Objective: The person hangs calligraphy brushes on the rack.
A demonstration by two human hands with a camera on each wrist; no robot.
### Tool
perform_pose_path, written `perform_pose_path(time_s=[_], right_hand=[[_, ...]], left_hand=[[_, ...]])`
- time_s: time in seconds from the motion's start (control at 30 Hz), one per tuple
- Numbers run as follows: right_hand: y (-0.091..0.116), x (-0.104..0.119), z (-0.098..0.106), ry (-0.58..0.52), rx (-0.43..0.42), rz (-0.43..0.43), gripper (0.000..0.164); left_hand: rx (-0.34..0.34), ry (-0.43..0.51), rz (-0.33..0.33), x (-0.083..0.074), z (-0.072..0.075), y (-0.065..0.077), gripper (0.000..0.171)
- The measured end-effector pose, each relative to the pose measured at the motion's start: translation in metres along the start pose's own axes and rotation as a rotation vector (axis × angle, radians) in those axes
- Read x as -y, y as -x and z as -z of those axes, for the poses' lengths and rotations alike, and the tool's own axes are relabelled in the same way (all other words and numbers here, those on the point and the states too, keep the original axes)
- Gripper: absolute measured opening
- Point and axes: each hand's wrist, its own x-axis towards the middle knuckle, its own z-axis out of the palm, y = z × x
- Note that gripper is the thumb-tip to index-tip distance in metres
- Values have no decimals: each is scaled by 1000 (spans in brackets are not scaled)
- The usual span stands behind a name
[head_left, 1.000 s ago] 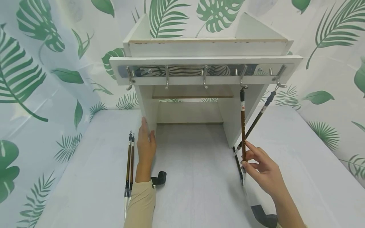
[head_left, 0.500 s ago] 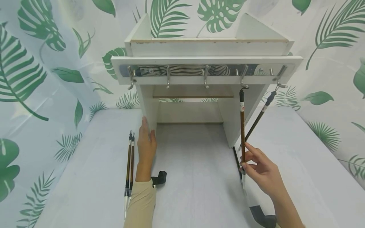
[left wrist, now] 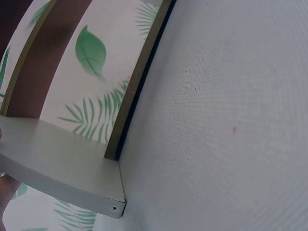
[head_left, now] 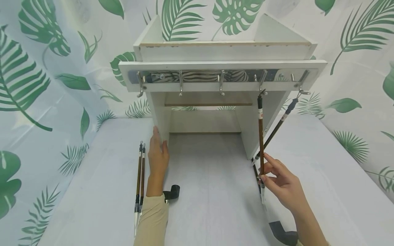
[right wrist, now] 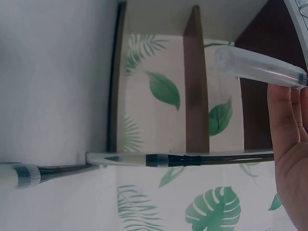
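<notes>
Tiny shift since a second ago: the loop (head_left: 262, 91) of the brush (head_left: 261, 133) has been nudged up and tipped over at the fourth hook (head_left: 262, 82) from the left on the shelf (head_left: 224, 52), and its top end has been moved slightly left. Seems the loop is being fiddled around the hook's tip, so it can't really be counted as on or off, since any actual catch can't be made out. The brush is pinched low down by the right hand (head_left: 281, 181), in front of the shelf's right side; the left hand (head_left: 158, 160) is kept flat-ish along the shelf's left side, nothing held. A second brush (head_left: 278, 127) is hung at the shelf's right end, and two more brushes (head_left: 139, 172) are left on the tabletop left of the shelf. A dark rod (head_left: 255, 172) by the shelf's right foot is partly covered, and the left hand is mostly cut off in its own wrist view.
</notes>
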Motion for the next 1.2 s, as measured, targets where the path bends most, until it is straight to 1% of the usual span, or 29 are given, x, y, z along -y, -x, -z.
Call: perform_pose_path(time_s=[0.13,0.3,0.4,0.53,0.73,1.0,1.2], right_hand=[[2,-2,1,-56,1,23,61],[6,-5,2,-103,-1,49,59],[6,-6,2,-112,0,68,59],[7,-5,3,-113,7,63,59],[7,-2,2,-149,23,47,59],[6,-1,1,-215,45,54,60],[4,3,0,-219,61,76,60]], left_hand=[[-6,-5,-5,-1,0,0,56],[-5,3,2,-1,0,1,55],[-4,7,6,-1,1,1,55],[-2,8,11,-2,1,0,56],[5,8,14,-2,1,0,55],[2,1,11,-3,0,1,56],[-12,-5,-3,-1,0,0,55]])
